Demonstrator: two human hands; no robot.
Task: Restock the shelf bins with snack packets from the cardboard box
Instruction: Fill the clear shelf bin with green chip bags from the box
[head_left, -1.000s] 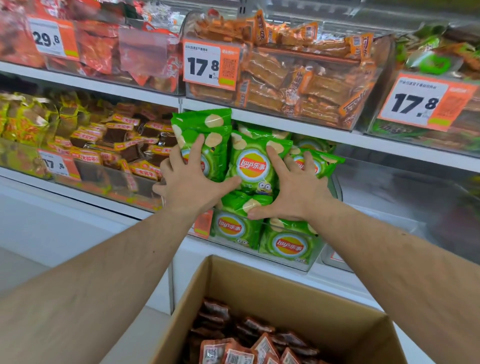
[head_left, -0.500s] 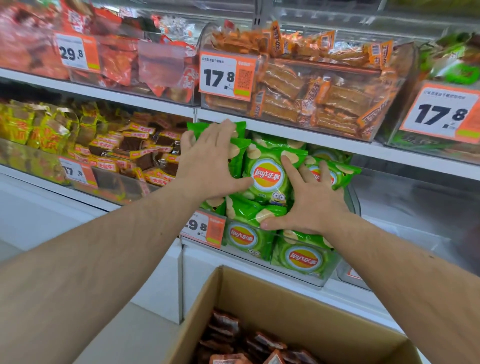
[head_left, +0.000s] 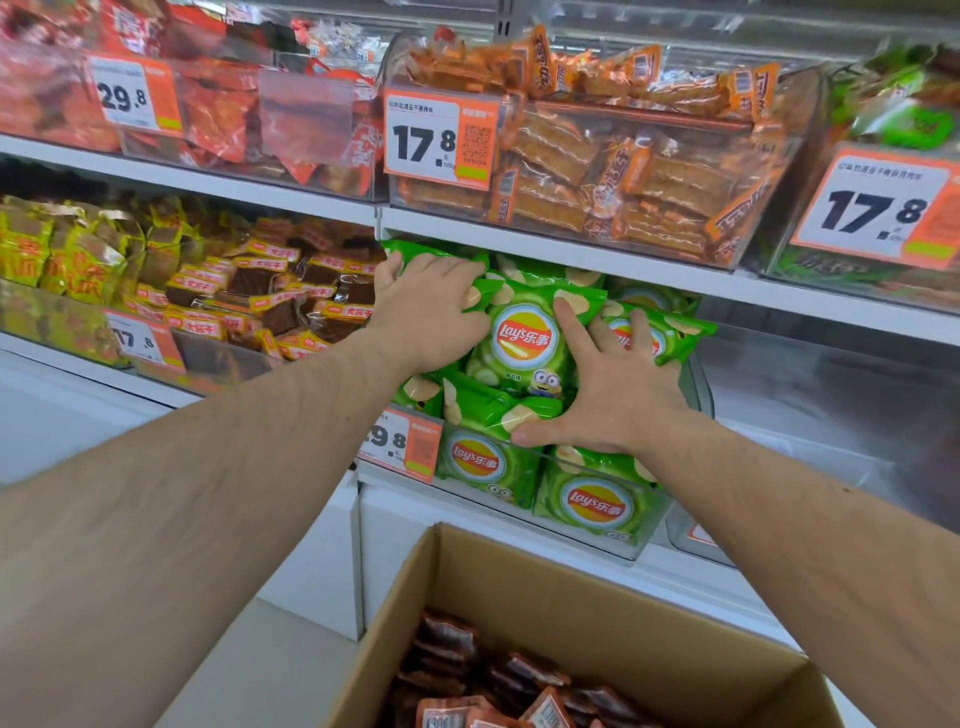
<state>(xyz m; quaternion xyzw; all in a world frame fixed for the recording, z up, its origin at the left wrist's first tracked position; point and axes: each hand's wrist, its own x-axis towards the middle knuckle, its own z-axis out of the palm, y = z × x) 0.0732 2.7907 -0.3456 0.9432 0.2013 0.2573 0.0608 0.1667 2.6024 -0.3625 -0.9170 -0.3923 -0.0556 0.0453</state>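
Nearest the camera, an open cardboard box (head_left: 571, 587) sits below the shelving, with dark red-brown snack packets (head_left: 498, 680) lying in its bottom. Both bare forearms reach over it to the middle shelf. The right hand (head_left: 613, 395) lies flat with its fingers spread apart on the pile of green chip bags (head_left: 524, 343), index finger across the front bag and thumb along the lower edge of the pile. The left hand (head_left: 431, 312) is pressed against the left side of the same pile, its fingers together and bent over the top of the leftmost bags. The bags are heaped in a clear shelf bin (head_left: 696, 384) bearing an orange price tag (head_left: 402, 441). To the left is a bin of orange-labelled brown packets (head_left: 270, 296); above, a bin of orange-wrapped snacks (head_left: 623, 166)
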